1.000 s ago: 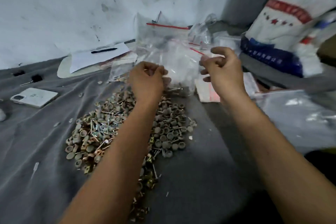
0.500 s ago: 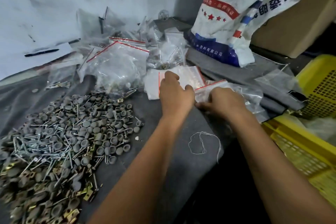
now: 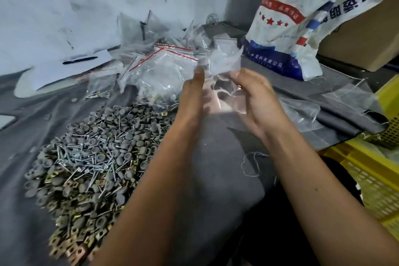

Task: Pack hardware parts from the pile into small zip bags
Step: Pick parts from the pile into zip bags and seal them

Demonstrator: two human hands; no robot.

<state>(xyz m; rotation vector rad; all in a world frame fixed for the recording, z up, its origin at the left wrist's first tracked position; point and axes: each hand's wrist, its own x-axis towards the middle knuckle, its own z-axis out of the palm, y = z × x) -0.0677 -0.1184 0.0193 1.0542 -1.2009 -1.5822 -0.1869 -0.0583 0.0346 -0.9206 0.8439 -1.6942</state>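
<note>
Zip bag (image 3: 224,61), clear and crumpled, is held up between both hands above the grey cloth (image 3: 216,157) on the tabletop, right of the pile. Left hand (image 3: 193,90) shows edge-on, fingers straight and pointing up, fingertips against the bag's left edge. Right hand (image 3: 253,95) faces it, palm inward, fingers loosely extended with the tips at the bag's lower right; motion blur hides whether the thumb pinches the plastic. More clear film hangs blurred between the palms. Pile (image 3: 92,151) of hardware lies on the cloth at left: grey round caps, long silver screws, brass square clips toward the near edge. Behind the pile sits a heap of bags (image 3: 164,71) with red zip strips, some holding parts; a small filled one lies just left with screws in it. White paper (image 3: 71,67) with a black pen (image 3: 79,60) on it rests at the back left near the wall. Printed sack (image 3: 291,21), white with blue and red marks, stands at the back right against a cardboard box (image 3: 362,39). Flat clear plastic sheets (image 3: 302,112) lie on the cloth right of the hands. Yellow crate (image 3: 371,179) sits at the right edge, beside the tabletop. Loose white thread (image 3: 250,164) lies on the cloth under the right forearm.
</note>
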